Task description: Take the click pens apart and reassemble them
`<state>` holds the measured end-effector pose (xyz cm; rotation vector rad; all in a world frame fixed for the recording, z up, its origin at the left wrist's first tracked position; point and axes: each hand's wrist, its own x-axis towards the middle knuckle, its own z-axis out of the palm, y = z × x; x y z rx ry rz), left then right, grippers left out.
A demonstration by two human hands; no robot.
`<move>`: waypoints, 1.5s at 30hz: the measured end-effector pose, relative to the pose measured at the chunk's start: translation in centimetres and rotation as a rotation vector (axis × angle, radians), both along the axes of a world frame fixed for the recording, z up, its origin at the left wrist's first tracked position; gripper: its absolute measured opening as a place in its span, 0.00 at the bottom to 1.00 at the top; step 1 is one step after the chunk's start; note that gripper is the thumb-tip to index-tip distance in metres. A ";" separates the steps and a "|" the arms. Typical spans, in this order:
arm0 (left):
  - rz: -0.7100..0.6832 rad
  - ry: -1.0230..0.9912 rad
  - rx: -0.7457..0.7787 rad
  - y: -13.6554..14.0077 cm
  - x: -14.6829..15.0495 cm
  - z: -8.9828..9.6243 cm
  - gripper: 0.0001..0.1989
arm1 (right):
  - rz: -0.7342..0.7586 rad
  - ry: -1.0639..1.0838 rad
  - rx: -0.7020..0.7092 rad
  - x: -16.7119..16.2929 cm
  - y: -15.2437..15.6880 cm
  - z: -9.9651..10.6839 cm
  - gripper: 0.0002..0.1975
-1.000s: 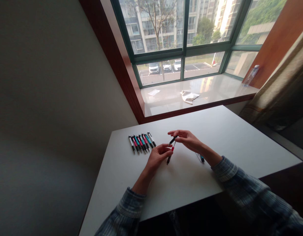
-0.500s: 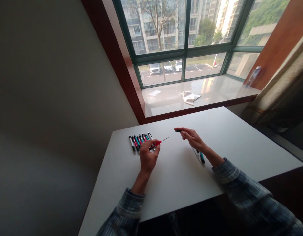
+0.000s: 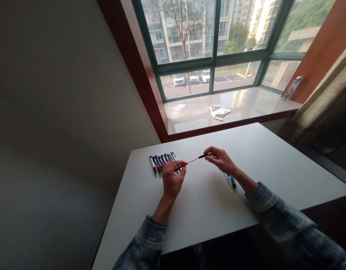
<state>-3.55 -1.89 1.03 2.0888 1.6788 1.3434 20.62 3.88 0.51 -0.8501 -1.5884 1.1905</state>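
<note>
My left hand (image 3: 173, 180) is closed in a pinch around a red pen barrel (image 3: 181, 166). A thin refill (image 3: 192, 161) sticks out of its right end. Facing it, my right hand (image 3: 221, 159) pinches a black pen part (image 3: 203, 155), whose tip is close to the end of the refill; a small gap seems to lie between them. Behind my left hand is a row of several pens (image 3: 158, 162) in white, red, teal and black, partly hidden by the fingers. Beneath my right wrist lie a teal and black pen part (image 3: 233, 182) and a white piece, partly covered.
The white table (image 3: 201, 210) stands against the window sill (image 3: 195, 122). On the sill are a crumpled white cloth or wrapper (image 3: 218, 112), a flat paper (image 3: 178, 107) and a clear bottle (image 3: 292, 89). A wall is at the left, a curtain (image 3: 316, 97) at the right.
My right hand has turned, so the black pen part now points left toward the refill and sits nearer its end. My left hand keeps hold of the red barrel. The whole view has shifted slightly.
</note>
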 end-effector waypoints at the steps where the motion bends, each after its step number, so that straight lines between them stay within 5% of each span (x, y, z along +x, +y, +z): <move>1: -0.001 0.001 -0.002 0.0 0.0 0.0 0.06 | 0.000 0.001 0.000 0.0 0.0 -0.1 0.10; 22: -0.076 0.070 -0.034 -0.6 0.6 0.1 0.05 | 0.100 0.007 -0.017 -1.2 -0.9 -0.6 0.16; 35: -0.068 0.115 -0.026 -0.7 0.7 0.0 0.06 | 0.050 -0.144 0.138 -0.9 -1.0 -0.6 0.13; 42: -0.083 0.135 -0.047 -0.7 0.7 0.1 0.06 | 0.013 -0.416 0.237 -0.7 -1.0 -0.3 0.15; 45: -0.081 0.126 -0.051 -0.6 0.7 0.1 0.05 | 0.023 -0.354 0.226 -0.6 -1.1 -0.2 0.13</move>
